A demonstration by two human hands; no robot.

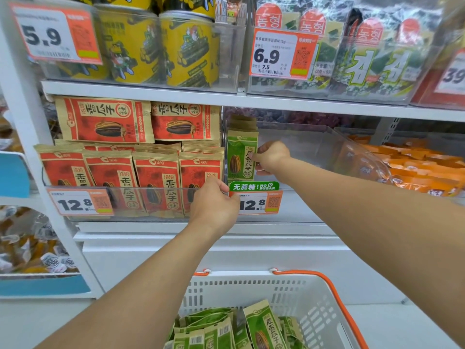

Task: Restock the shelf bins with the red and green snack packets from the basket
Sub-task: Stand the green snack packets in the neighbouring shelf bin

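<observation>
A green snack packet (pixel 241 156) stands upright at the left end of a clear shelf bin (pixel 314 144). My right hand (pixel 270 157) is inside that bin and pinches the packet's right edge. My left hand (pixel 214 204) grips the front rim of the bins, where the red and green bins meet. The left bin (pixel 125 205) is filled with several red snack packets (pixel 156 177). Below, a white basket (pixel 314 301) with orange handles holds several green packets (pixel 261 328).
Price tags reading 12.8 (pixel 80 202) hang on the bin fronts. Yellow cans (pixel 186 51) and seaweed packs (pixel 364 54) sit on the shelf above. Orange packets (pixel 422 170) fill the bin to the right. A white shelf post (pixel 30 137) stands at left.
</observation>
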